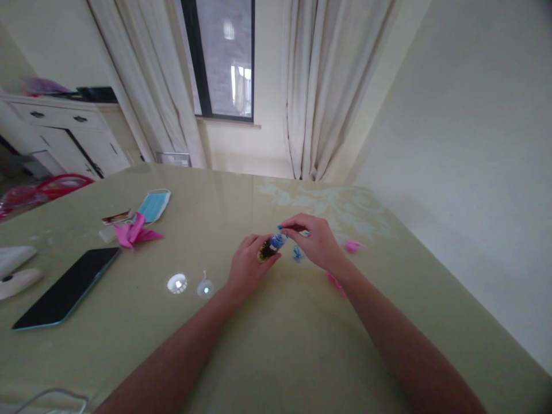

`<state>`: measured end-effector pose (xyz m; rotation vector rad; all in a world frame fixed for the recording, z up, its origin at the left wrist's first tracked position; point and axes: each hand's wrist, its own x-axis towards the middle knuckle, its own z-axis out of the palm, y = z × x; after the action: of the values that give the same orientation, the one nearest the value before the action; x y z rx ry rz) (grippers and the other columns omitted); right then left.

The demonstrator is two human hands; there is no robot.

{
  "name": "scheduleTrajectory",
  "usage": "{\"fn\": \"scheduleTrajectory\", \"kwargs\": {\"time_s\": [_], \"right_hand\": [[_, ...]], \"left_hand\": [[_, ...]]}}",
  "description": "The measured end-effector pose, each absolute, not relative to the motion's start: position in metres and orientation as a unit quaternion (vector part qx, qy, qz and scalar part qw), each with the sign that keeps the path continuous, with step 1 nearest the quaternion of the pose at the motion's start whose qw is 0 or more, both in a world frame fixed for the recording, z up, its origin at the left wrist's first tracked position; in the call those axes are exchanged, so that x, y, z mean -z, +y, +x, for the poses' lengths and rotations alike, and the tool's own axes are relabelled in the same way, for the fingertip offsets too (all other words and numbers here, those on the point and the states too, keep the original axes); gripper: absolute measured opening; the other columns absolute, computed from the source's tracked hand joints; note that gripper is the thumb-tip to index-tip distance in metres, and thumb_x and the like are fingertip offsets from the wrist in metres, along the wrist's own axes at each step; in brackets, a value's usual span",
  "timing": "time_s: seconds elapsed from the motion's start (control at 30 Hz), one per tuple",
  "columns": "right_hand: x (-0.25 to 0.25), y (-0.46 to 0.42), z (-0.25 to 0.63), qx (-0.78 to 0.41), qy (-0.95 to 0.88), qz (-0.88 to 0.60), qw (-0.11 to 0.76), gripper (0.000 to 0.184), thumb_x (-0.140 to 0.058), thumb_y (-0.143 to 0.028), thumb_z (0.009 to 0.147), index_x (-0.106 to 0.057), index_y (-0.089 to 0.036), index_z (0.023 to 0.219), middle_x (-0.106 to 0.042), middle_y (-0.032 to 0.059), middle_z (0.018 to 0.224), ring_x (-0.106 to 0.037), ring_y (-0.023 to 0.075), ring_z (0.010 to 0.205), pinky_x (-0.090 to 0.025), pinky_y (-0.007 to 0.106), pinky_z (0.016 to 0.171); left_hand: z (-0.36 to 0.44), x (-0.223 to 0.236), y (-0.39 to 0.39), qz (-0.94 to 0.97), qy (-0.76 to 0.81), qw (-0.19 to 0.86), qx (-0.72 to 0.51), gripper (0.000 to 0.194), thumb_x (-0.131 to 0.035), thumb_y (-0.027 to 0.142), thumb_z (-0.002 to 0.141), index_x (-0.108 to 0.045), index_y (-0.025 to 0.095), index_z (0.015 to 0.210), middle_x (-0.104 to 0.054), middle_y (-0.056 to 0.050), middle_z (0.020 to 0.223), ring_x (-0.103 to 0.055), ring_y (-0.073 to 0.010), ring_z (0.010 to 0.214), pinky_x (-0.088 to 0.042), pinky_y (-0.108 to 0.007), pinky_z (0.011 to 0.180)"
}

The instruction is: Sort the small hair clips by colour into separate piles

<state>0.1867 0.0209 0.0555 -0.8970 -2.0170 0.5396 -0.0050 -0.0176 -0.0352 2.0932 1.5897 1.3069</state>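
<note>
From the head camera, a small bottle (271,246) with a dark body and blue top is held just above the middle of the green table (276,345). It looks light, stiff and smooth, so probably slippery; the body gives the surest hold. The left hand (248,265) wraps its fingers closed around the body. The right hand (314,241) pinches the blue top between its fingertips. A phone (69,287), face mask (154,205) and pink paper (134,233) lie well apart to the left.

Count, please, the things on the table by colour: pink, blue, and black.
Pink: 3, a folded paper by the mask, one small piece and one more by the right hand.
Blue: 2, face mask, small bit.
Black: 1, tablet.
Total: 6
</note>
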Motion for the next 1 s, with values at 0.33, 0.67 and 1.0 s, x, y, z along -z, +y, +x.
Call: {"fn": "scheduleTrajectory", "kwargs": {"time_s": [0.33, 0.67, 1.0], "right_hand": [[-0.067, 0.011, 0.19, -0.07, -0.871, -0.414, 0.254, 0.014, -0.074, -0.012, 0.095, -0.084, -0.02, 0.089, -0.072, 0.0045, 0.09, -0.067, 0.0162, 0.083, -0.047, 0.028, 0.077], [-0.071, 0.005, 0.186, -0.046, -0.868, -0.437, 0.23, 0.009, -0.073, -0.013, 0.095, -0.077, -0.017, 0.089, -0.071, 0.0055, 0.094, -0.067, 0.0183, 0.086, -0.048, 0.029, 0.078], [-0.076, 0.011, 0.195, -0.168, -0.818, -0.4, 0.378, 0.013, -0.065, -0.009, 0.094, -0.072, -0.021, 0.096, -0.074, 0.0029, 0.096, -0.071, 0.0173, 0.09, -0.054, 0.028, 0.081]], "left_hand": [[-0.004, 0.035, -0.02, 0.722, 0.539, 0.074, -0.427, 0.042, -0.082, 0.026, 0.086, -0.071, 0.027, 0.127, -0.073, -0.005, 0.111, -0.067, -0.0238, 0.103, -0.056, -0.037, 0.092], [-0.003, 0.035, -0.021, 0.736, 0.533, 0.066, -0.412, 0.043, -0.081, 0.028, 0.088, -0.069, 0.027, 0.13, -0.074, -0.005, 0.115, -0.068, -0.0242, 0.107, -0.056, -0.037, 0.094], [-0.002, 0.033, -0.022, 0.738, 0.532, 0.076, -0.408, 0.043, -0.081, 0.03, 0.088, -0.069, 0.027, 0.129, -0.074, -0.006, 0.115, -0.069, -0.0247, 0.108, -0.057, -0.038, 0.094]]}}
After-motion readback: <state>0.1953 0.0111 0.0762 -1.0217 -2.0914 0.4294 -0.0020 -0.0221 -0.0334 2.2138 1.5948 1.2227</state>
